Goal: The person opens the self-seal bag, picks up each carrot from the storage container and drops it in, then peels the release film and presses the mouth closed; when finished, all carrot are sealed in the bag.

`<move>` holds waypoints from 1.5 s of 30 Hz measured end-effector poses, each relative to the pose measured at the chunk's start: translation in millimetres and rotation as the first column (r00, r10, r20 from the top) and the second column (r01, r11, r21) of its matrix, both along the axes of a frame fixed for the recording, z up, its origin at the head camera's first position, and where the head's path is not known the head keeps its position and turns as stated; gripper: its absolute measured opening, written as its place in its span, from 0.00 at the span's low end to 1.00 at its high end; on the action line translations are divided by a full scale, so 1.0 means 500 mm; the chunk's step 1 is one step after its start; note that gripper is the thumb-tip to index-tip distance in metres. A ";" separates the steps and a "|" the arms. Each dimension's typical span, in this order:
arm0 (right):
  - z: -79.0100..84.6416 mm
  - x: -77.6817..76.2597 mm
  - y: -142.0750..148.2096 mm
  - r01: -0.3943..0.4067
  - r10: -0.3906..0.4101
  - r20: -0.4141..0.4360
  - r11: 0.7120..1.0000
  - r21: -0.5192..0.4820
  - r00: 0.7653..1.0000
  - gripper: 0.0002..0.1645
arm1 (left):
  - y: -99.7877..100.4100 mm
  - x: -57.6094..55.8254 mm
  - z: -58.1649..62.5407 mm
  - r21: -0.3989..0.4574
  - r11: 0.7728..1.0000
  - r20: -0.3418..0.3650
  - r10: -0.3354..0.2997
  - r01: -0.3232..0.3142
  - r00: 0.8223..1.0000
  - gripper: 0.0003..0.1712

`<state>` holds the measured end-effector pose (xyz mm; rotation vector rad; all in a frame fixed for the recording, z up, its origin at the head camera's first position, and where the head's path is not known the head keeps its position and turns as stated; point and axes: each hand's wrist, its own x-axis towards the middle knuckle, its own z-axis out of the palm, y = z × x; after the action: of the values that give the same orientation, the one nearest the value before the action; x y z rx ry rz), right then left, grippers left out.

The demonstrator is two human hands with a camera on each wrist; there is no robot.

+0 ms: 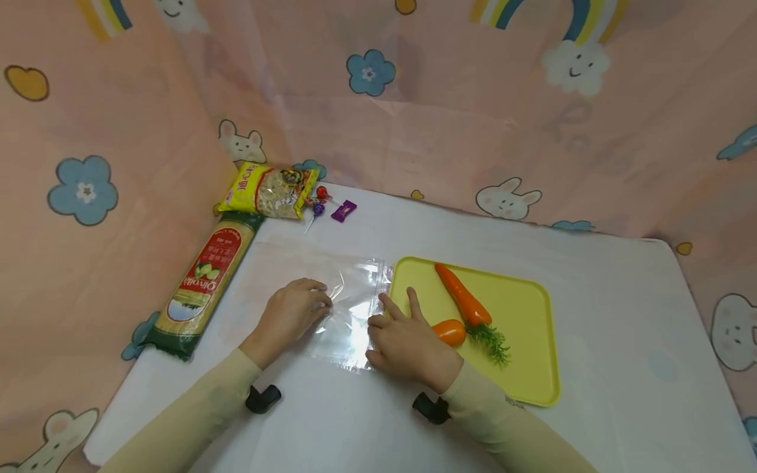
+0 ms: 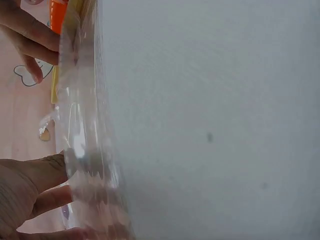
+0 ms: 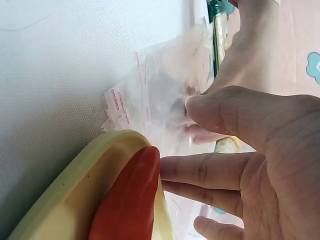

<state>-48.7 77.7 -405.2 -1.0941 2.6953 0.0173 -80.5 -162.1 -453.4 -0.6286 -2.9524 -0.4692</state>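
Clear plastic makes the flat rectangular bag (image 1: 349, 332), beside the yellow rectangular tray (image 1: 526, 315), presumably light, limp and slippery, so I would pinch its red-printed edge (image 3: 118, 106); the right hand (image 1: 411, 343) is spread, empty, the left hand (image 1: 290, 314) touches the bag, pinching or not I cannot tell.

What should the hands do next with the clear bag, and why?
Perhaps the right hand should pinch the clear bag at the end nearest the yellow tray: the printed strip there suggests an opening, and the leafy carrot lies outside, on the tray.
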 end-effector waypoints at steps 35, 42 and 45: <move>0.074 -0.005 0.164 0.209 -0.178 0.194 0.966 -0.153 0.965 0.33 | -0.037 -0.013 0.022 0.291 0.948 0.175 0.082 -0.131 0.981 0.05; 0.021 0.008 0.175 0.145 -0.137 0.066 0.979 -0.143 0.988 0.23 | -0.033 -0.014 0.024 0.293 0.948 0.167 0.073 -0.120 0.983 0.07; 0.008 0.008 0.177 0.117 -0.116 0.014 0.982 -0.152 0.993 0.21 | -0.034 -0.015 0.025 0.286 0.950 0.169 0.076 -0.122 0.983 0.07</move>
<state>-44.5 166.4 -401.1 -0.9726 2.7898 -0.2143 -88.0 -179.1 -440.7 -0.4240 -2.9467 -0.9671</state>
